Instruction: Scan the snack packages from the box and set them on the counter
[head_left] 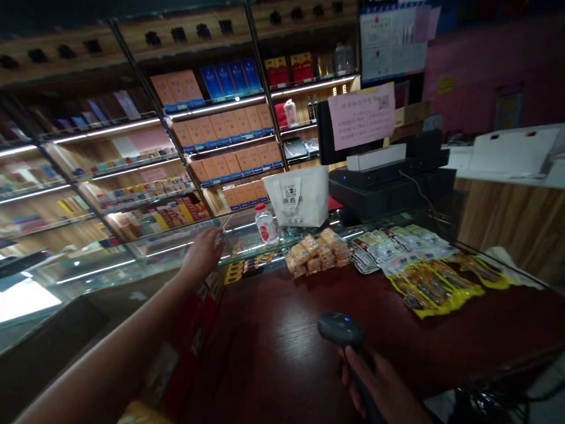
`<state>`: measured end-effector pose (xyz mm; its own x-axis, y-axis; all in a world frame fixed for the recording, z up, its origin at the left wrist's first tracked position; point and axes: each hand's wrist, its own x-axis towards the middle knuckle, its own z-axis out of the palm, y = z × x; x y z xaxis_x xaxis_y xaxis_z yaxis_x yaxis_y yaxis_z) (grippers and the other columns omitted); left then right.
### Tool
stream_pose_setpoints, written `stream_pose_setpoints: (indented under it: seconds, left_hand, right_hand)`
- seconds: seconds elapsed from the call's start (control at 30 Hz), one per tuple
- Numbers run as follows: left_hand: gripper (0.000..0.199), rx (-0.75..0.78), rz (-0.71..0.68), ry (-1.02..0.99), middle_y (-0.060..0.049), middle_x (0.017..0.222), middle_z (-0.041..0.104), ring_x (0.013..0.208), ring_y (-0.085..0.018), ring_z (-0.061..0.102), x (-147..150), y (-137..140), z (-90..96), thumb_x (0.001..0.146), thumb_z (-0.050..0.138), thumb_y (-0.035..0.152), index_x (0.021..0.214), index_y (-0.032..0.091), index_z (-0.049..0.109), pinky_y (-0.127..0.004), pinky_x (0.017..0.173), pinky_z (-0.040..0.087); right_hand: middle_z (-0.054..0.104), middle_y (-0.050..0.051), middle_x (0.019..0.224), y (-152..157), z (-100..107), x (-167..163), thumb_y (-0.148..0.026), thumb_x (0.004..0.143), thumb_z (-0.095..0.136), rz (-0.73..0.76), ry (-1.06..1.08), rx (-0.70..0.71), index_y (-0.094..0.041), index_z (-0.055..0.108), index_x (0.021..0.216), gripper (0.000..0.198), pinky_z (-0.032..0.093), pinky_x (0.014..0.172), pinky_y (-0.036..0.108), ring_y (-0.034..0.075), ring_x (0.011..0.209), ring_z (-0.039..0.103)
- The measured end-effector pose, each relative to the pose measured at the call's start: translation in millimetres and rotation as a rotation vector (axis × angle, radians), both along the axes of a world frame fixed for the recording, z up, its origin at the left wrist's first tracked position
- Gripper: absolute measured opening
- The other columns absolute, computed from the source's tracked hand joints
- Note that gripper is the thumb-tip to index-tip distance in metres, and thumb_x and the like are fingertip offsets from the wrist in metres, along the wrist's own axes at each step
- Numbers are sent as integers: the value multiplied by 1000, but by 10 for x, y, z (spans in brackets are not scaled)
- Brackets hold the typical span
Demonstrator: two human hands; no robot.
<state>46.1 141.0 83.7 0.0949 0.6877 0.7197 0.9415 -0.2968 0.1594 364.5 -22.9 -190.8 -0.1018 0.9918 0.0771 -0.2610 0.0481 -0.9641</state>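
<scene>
- Landmark: white bag [302, 203] on the glass counter [241, 254]. All places below are from our viewpoint, relative to it.
- Our left hand [203, 252]: left of the bag and a bit nearer us, arm stretched forward over the counter. Fingers look loosely extended and slightly blurred; we see nothing in them.
- Nearest item to that hand: the red-capped bottle [266, 228], just in front of the bag's left edge. It's upright, long axis vertical, leaning only with the lens tilt.
- Key relation: the bottle lies to the right of our left fingertips with a visible gap, no contact. Our left hand is clearly the nearer one to it.
- Our right hand [375, 383]: well nearer us than the bag and off to its right, wrapped around the handle of the scanner [342, 330].
- Scanner is held above the dark red tabletop [273, 347], with its head pointing left. Handle slopes down and right into our grip; we can't see every finger.
- Wrapped snack packs [318, 254]: just in front of the bag, right of the bottle.
- Yellow-edged packets [430, 282]: right of the bag, nearer us, lying flat.
- Monitor [326, 138] with a pink sheet [362, 118]: right of the bag and higher.
</scene>
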Motion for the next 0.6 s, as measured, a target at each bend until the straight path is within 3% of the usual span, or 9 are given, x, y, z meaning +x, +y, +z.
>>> stream_pose_setpoints:
  seconds: [0.07,0.1,0.17,0.27,0.33,0.43,0.6]
  left_hand:
    - [32,-103,-284,63,-10,128,62,129,-30,50,574,157,-162,75,69,23,107,19,68,-39,115,30]
    - [35,-170,-361,116,-10,128,62,128,-30,51,841,234,-269,74,71,24,108,20,68,-39,115,32]
    - [49,-290,-374,218,-13,137,57,133,-31,47,1303,396,-484,72,73,27,119,19,63,-40,115,31]
    - [88,-412,-306,255,-23,150,40,139,-37,38,1772,659,-708,61,83,32,138,11,46,-42,114,30]
    - [102,-447,-283,229,-30,149,38,137,-40,40,1939,816,-770,56,86,35,142,6,38,-43,110,34]
    - [102,-452,-262,197,-30,142,48,128,-38,51,2036,948,-782,57,85,35,142,6,37,-41,103,41]
    - [90,-264,-242,144,-25,139,49,132,-38,44,2017,751,-813,65,80,33,141,7,38,-45,110,33]
  right_hand:
    - [59,2,64,-11,22,6,-89,70,50,1,8,3,-15,59,80,75,38,41,21,11,44,50]
    - [60,3,64,-18,37,12,-89,70,49,6,11,2,-15,59,80,75,39,41,21,11,44,51]
    - [60,2,63,-32,77,26,-91,68,49,4,13,-13,-15,59,79,77,39,42,21,11,44,51]
    - [57,0,56,-42,143,37,-96,60,47,-10,-2,-39,-16,58,77,83,39,42,22,11,43,50]
    - [54,-1,52,-36,165,32,-96,61,45,-24,-16,-36,-16,57,76,83,38,42,21,11,43,49]
    - [52,-1,51,-12,151,17,-97,61,44,-31,-20,-18,-16,56,74,83,37,41,21,11,41,48]
    - [56,0,56,-10,129,30,-96,63,43,-22,-23,-21,-15,57,77,84,39,42,21,12,43,51]
